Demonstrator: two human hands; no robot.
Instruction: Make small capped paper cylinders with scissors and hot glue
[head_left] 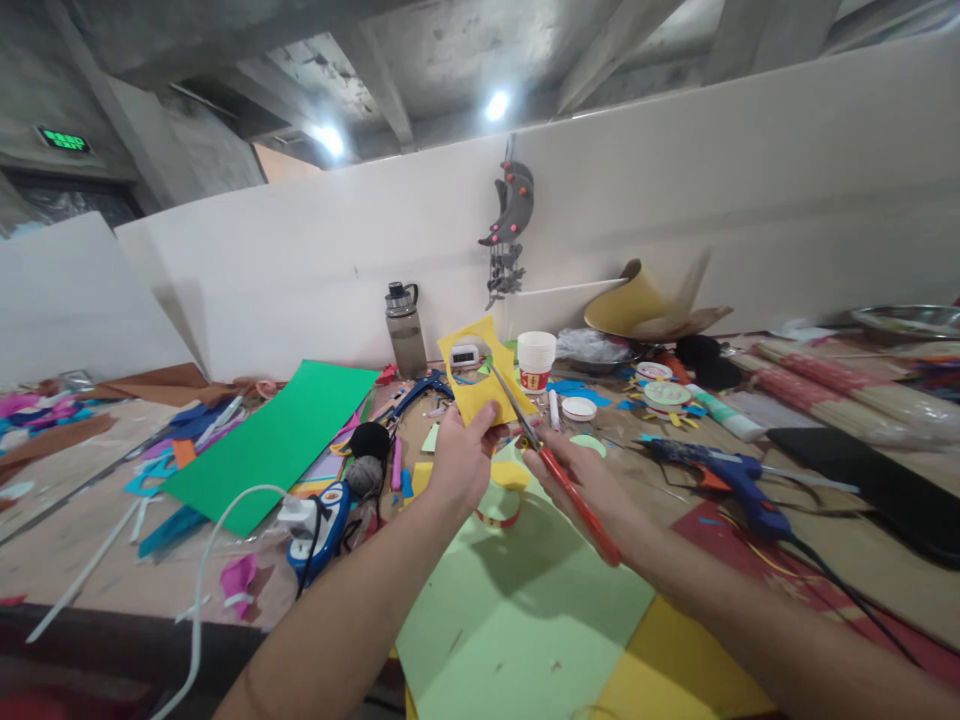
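over the cluttered table, left hand pinches holed yellow paper; right hand grips red scissors; turning paper, not scissors, should keep cuts smooth.

white cable: cut off below | right hand: partly behind scissors

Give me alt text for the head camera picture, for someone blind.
A person's left hand holds yellow paper with a round hole while the right hand holds red-handled scissors to it, above a cluttered table. Light green paper lies beneath; a brighter green sheet is left, a glue gun right, a bottle behind.
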